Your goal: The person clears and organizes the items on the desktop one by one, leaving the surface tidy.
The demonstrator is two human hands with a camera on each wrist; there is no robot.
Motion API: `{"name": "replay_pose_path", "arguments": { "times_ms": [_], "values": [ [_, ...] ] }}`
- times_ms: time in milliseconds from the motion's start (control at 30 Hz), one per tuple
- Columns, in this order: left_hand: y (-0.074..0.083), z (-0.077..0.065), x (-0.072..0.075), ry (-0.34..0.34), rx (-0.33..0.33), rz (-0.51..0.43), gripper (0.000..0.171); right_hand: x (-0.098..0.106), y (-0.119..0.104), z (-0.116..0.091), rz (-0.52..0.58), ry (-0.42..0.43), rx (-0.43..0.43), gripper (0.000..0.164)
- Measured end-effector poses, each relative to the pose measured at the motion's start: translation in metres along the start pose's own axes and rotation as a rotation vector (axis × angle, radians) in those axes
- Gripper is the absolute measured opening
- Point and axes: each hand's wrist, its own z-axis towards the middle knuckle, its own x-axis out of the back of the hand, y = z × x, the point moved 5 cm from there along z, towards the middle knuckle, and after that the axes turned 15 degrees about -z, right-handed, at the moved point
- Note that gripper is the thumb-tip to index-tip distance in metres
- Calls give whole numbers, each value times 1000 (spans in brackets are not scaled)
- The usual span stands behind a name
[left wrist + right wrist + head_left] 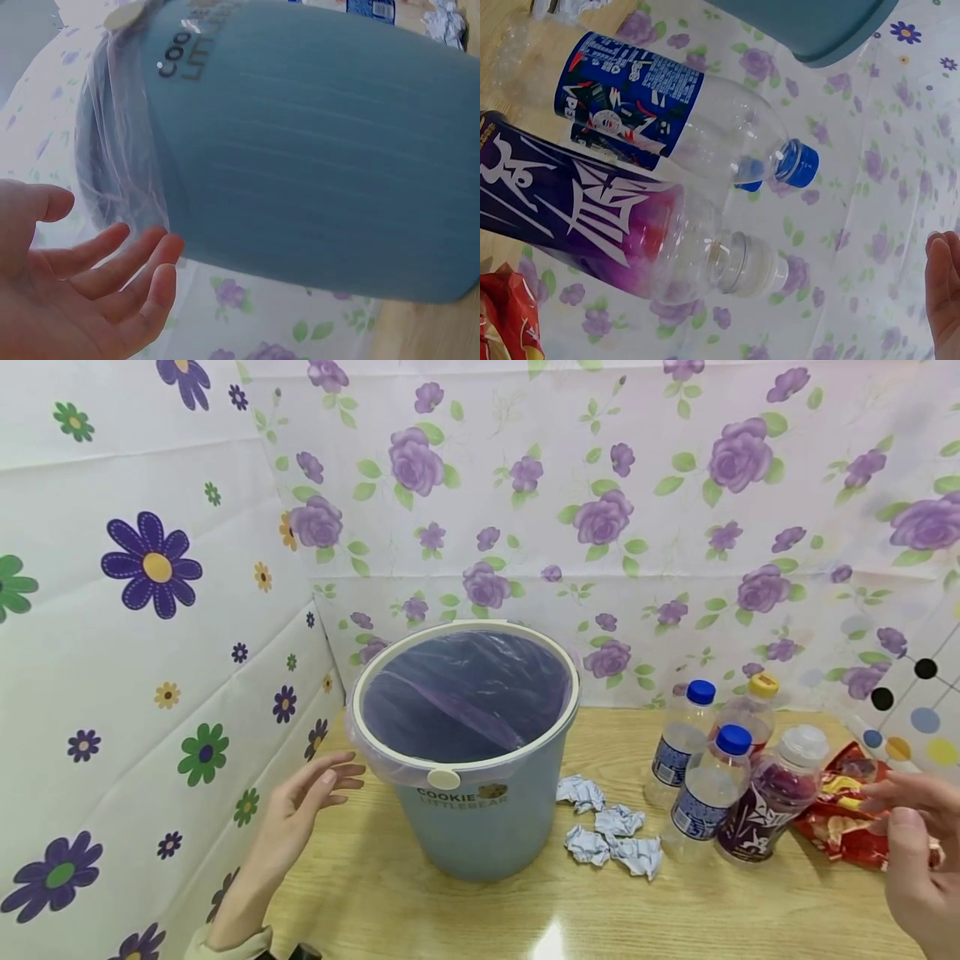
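Head view: a blue bin (480,839) stands upright on the wooden table (615,922), a little left of the middle, its translucent purple liner (442,722) draping over the edge under a cream rim (442,778). Just beside the rim is the left hand (300,806), fingers relaxed and grasping nothing; I cannot tell whether its fingertips touch the liner. Just right of the bin lie crumpled papers (587,846). Next to these, two blue-capped bottles (703,799), a yellow-capped bottle (750,714) and a purple-labelled bottle (767,806) stand close together. Red packaging (843,839) lies beside them. Near it, the right hand (926,864) holds nothing, thumb and fingers apart. Behind everything hangs a white cloth (547,543) printed with purple roses.
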Motion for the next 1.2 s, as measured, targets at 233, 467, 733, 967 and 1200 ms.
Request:
{"name": "replay_pose_path", "arguments": {
  "times_ms": [233,467,733,967,1200],
  "values": [
    [7,1,-11,-44,-40,-43,34,-8,-15,0,-48,-139,54,31],
    [10,2,-16,-101,-44,-171,37,-18,-26,0,-78,-233,174,38],
    [16,2,-15,-148,-17,-258,39,-30,-39,-4,-50,-289,241,45],
    [18,4,-13,-118,-20,-217,37,-39,-46,-9,16,-326,277,43],
    [19,9,-13,-58,-38,-163,34,-50,-50,-12,69,-358,321,38]
  ]
}}
